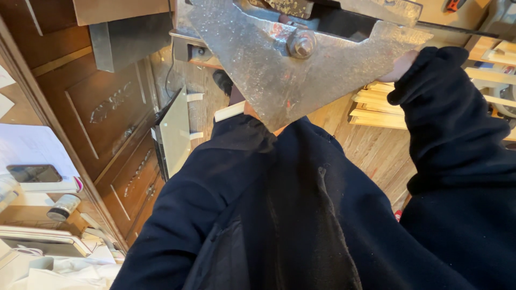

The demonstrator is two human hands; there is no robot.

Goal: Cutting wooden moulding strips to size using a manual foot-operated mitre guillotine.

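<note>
A big, speckled grey metal plate (pixel 279 70), shaped like a downward-pointing triangle, fills the top middle, with a large bolt and nut (pixel 302 44) through it. My right hand (pixel 402 64) shows only as a bit of skin at the plate's right corner, touching its edge. The fingers are hidden behind the metal. My left arm, in a dark sleeve with a white cuff (pixel 230 111), reaches up under the plate's lower tip. Only a sliver of my left hand (pixel 248 110) is visible; the rest is behind the plate. My dark jacket covers the lower half of the view.
A brown wooden cabinet with carved drawers (pixel 107 118) stands at the left. A flat grey panel (pixel 174 134) leans against it. A phone (pixel 35 173) on white paper and a small jar (pixel 63 207) lie far left. Stacked wooden slats (pixel 376 107) rest on the wooden floor at right.
</note>
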